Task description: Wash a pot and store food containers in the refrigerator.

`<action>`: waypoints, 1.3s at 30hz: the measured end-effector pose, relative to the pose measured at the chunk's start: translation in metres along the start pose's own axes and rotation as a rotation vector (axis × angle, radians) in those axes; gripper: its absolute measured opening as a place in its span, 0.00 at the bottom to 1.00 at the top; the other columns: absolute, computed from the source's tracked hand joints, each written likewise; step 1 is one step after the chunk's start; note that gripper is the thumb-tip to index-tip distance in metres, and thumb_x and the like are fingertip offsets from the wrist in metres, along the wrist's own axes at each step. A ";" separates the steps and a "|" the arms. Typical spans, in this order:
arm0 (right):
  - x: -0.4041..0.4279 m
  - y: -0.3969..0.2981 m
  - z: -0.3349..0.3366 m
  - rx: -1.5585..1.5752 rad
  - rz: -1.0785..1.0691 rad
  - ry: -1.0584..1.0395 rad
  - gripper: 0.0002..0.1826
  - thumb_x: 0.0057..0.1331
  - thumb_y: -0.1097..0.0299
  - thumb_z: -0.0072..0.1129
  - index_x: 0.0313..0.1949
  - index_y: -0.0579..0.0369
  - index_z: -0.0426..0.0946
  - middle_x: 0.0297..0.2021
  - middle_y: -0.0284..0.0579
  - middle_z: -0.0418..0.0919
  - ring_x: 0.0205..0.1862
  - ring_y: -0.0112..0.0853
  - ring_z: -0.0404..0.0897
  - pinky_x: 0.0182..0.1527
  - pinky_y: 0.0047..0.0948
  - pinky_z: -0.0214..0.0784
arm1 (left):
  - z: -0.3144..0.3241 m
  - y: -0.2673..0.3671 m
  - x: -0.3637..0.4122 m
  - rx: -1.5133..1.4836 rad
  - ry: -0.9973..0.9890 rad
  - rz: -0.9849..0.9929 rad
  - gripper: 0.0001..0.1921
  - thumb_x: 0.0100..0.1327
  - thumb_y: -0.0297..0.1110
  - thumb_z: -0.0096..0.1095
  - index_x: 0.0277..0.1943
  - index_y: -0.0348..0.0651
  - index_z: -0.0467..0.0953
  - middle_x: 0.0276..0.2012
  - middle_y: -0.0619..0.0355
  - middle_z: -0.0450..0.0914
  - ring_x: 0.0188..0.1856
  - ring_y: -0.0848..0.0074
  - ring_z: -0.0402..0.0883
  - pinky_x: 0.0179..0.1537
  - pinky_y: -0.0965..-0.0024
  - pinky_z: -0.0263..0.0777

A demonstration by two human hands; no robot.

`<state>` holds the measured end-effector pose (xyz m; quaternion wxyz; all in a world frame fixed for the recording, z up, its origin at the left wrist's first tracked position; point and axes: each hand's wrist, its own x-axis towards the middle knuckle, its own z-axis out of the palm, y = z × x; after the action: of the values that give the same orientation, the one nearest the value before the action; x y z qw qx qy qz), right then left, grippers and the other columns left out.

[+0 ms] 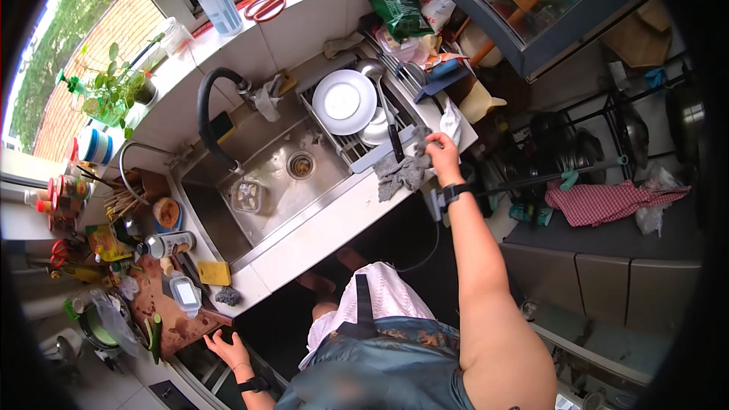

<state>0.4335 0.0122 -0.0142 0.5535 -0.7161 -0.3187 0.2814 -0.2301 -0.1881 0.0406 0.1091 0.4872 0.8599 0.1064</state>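
Note:
My right hand (443, 154) reaches to the counter right of the sink, its fingers on one end of a crumpled grey cloth (398, 175). The cloth lies on the white counter edge below the handle of a steel ladle (384, 97). Just beyond, white plates (344, 101) rest in a metal dish rack across the sink. My left hand (229, 350) hangs with its fingers apart by the corner of a brown cutting board (171, 333), holding nothing. Near it are a lidded clear container (185, 294) and a cut cucumber (156, 339).
In the steel sink (285, 199) sits a clear plastic container (247, 195) under the black faucet (205, 108). A yellow sponge (214, 273), a steel scouring pad (228, 295) and a lying bottle (171, 244) are at left. An open cabinet door (518, 62) juts out at upper right.

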 end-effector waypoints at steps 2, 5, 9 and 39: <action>0.024 0.028 -0.020 -0.034 0.182 0.002 0.12 0.50 0.76 0.57 0.37 0.53 0.79 0.27 0.36 0.76 0.33 0.27 0.74 0.39 0.25 0.67 | -0.001 0.005 -0.004 0.020 -0.006 -0.016 0.20 0.52 0.25 0.65 0.48 0.33 0.68 0.67 0.36 0.48 0.67 0.47 0.52 0.66 0.59 0.51; 0.031 0.060 -0.027 -0.362 0.197 -0.159 0.14 0.51 0.75 0.58 0.39 0.52 0.80 0.32 0.44 0.77 0.38 0.34 0.77 0.44 0.29 0.69 | 0.000 0.025 -0.009 0.032 -0.065 -0.022 0.21 0.52 0.25 0.66 0.48 0.32 0.68 0.67 0.36 0.47 0.67 0.47 0.52 0.66 0.60 0.51; 0.018 0.050 -0.010 -0.758 0.026 -0.217 0.21 0.50 0.74 0.63 0.46 0.44 0.77 0.45 0.51 0.69 0.49 0.46 0.73 0.53 0.36 0.67 | -0.003 0.043 -0.013 0.029 -0.109 -0.001 0.21 0.52 0.25 0.66 0.48 0.33 0.68 0.67 0.37 0.48 0.67 0.48 0.52 0.66 0.61 0.51; -0.092 0.056 -0.054 0.870 0.711 -0.256 0.18 0.64 0.59 0.44 0.48 0.54 0.74 0.46 0.40 0.78 0.48 0.34 0.77 0.50 0.37 0.71 | -0.007 0.003 -0.013 -0.040 -0.197 -0.007 0.19 0.52 0.27 0.67 0.46 0.36 0.70 0.67 0.37 0.49 0.68 0.48 0.52 0.66 0.60 0.50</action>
<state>0.4237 -0.1014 -0.0513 0.6255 -0.4462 0.0223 0.6397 -0.2232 -0.1988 0.0495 0.2031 0.4899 0.8445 0.0747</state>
